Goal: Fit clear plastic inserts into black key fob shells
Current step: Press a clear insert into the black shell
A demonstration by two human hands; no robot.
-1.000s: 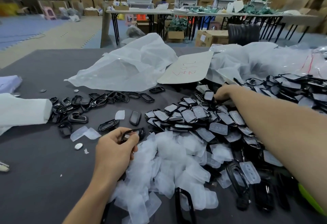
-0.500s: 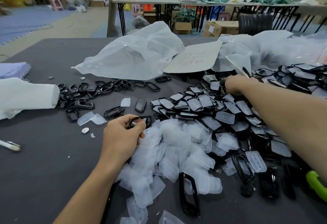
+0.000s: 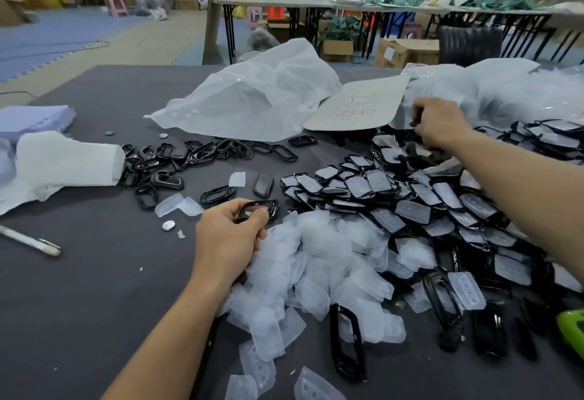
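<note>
My left hand [image 3: 227, 238] grips an empty black key fob shell [image 3: 259, 208] by its rim, just left of a heap of clear plastic inserts [image 3: 319, 260]. Behind the heap lies a spread of black shells with inserts fitted [image 3: 379, 187]. More empty shells [image 3: 196, 153] are scattered at the middle left. My right hand [image 3: 441, 124] is raised at the back of the fitted pile, beside the bags. Its fingers are curled round a small black part [image 3: 414, 118], mostly hidden by the hand.
A crumpled clear bag [image 3: 252, 99] and a cardboard sheet with red writing [image 3: 357, 108] lie at the back. A white cloth bundle [image 3: 63, 159], a pen [image 3: 31, 240] and a coin cell [image 3: 168, 225] lie left. A green object [image 3: 572, 327] sits at the right edge.
My right hand has lifted off the pile of fitted shells and moved back and right toward the bags. My left hand keeps the same hold on the empty shell.
</note>
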